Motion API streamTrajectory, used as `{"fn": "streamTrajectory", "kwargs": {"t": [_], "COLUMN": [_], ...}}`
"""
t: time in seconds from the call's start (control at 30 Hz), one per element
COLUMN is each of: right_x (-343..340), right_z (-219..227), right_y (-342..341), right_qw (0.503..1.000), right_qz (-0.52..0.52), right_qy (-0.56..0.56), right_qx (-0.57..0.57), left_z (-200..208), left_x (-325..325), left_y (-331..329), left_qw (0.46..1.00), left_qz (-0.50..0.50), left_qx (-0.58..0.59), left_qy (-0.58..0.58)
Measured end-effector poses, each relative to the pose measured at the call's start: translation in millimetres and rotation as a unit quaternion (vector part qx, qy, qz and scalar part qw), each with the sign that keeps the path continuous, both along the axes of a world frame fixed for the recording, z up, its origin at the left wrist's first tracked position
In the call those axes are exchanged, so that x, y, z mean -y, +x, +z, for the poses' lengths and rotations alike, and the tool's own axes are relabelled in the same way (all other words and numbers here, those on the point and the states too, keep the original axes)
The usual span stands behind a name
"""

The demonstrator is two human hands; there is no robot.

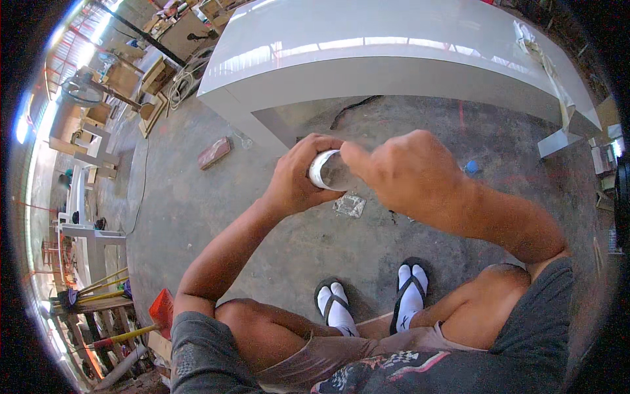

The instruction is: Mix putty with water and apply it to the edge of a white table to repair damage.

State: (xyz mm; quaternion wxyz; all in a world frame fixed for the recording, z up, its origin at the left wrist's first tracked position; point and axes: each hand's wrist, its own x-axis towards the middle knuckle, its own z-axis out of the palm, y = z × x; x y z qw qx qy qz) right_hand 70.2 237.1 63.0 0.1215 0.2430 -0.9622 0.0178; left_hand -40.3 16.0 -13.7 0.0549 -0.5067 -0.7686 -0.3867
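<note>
**Both hands closed on a small white-rimmed container above the workshop floor**

You stand on a concrete floor (pixel 262 217) and look down at your own hands, raised in front of your chest. Your left hand (pixel 298 177) wraps around a small round container (pixel 328 172) with a white rim, fingers curled over its top and thumb below, so the grip is closed on it. Your right hand (pixel 403 174) meets it from the other side: the thumb and forefinger press in at the container's rim, the remaining fingers folded into the palm. How much of the container sits inside your right hand you cannot tell, since the knuckles hide it. The container is held between the two hands, in the air, over the floor and just in front of the near edge of a large glossy white table (pixel 394 52).

Below your hands a crumpled silver wrapper (pixel 349 205) lies on the concrete. A reddish brick (pixel 214 152) lies off to the left, near the table's corner leg. A small blue scrap (pixel 471 167) lies to the right of your right hand. Your feet, in white socks and black sandals (pixel 371 299), stand side by side beneath you. Wooden frames and parts (pixel 98 118) crowd the far left.
</note>
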Motion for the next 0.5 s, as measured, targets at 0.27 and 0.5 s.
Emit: {"fn": "streamTrajectory", "kwargs": {"t": [0.27,0.5], "right_x": [2.1,13.1], "right_z": [-8.6,-24.1], "right_y": [-4.2,-1.7], "right_qw": [0.981,0.941], "right_qz": [-0.021,-0.071], "right_qy": [-0.135,-0.256], "right_qx": [0.134,0.210], "left_z": [-6.0,-12.6], "left_x": [0.8,-2.8], "left_y": [-1.6,-4.8], "left_qw": [0.997,0.984], "left_qz": [-0.001,0.053], "left_qx": [-0.062,-0.152], "left_qy": [0.056,0.080]}}
